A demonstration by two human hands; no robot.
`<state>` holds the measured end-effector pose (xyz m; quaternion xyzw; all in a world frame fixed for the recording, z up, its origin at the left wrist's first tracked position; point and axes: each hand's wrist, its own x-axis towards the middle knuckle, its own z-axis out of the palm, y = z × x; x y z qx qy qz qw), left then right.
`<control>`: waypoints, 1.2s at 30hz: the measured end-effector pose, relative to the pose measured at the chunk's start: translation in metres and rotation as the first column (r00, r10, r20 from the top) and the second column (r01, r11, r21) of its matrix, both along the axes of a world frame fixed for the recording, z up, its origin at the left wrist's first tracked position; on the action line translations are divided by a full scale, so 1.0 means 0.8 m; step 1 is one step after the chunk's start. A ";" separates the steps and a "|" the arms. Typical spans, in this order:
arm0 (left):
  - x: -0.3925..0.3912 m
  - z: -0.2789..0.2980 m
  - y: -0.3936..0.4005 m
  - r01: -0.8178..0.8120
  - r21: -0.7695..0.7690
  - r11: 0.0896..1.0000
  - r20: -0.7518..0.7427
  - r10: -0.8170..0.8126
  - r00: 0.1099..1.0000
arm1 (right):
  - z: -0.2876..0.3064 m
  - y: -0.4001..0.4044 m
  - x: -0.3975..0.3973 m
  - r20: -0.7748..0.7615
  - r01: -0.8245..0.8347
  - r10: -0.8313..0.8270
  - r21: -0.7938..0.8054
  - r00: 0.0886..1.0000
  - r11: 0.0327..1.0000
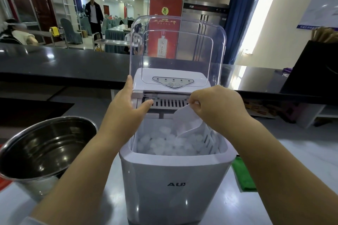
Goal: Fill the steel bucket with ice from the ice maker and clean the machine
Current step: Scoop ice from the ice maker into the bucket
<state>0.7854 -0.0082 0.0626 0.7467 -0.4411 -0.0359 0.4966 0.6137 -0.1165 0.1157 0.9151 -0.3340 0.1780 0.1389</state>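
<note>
Lots of ice point(170, 144) sits in the ice maker point(175, 173), right under the scoop point(186, 122). The right hand point(217, 106) pinches the scoop's top; the left hand point(128, 104), fingers straight, steadies the lid point(175, 49). The steel bucket point(45, 148) waits empty on the counter point(292, 151), just left.

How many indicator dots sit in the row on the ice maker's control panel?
5. The indicator dots run in one row across the control panel, seen through the raised clear lid: far left, left of centre, centre, right of centre, far right.
</note>
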 end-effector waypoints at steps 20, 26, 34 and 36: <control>0.003 -0.005 0.009 0.043 0.006 0.999 -0.062 -0.043 0.997 | -0.039 0.006 0.041 -0.165 -0.042 0.163 0.566 0.973 0.823; 0.003 -0.006 0.009 0.054 -0.011 0.999 -0.078 -0.054 0.995 | -0.043 0.011 0.042 -0.122 -0.048 0.174 0.670 0.977 0.741; 0.005 -0.008 0.010 0.066 -0.022 0.998 -0.109 -0.068 0.992 | -0.046 0.004 0.041 -0.001 -0.075 0.116 0.755 0.993 0.651; 0.004 -0.007 0.010 0.072 -0.025 0.997 -0.117 -0.074 0.990 | -0.047 0.003 0.039 -0.007 -0.070 0.118 0.765 0.993 0.640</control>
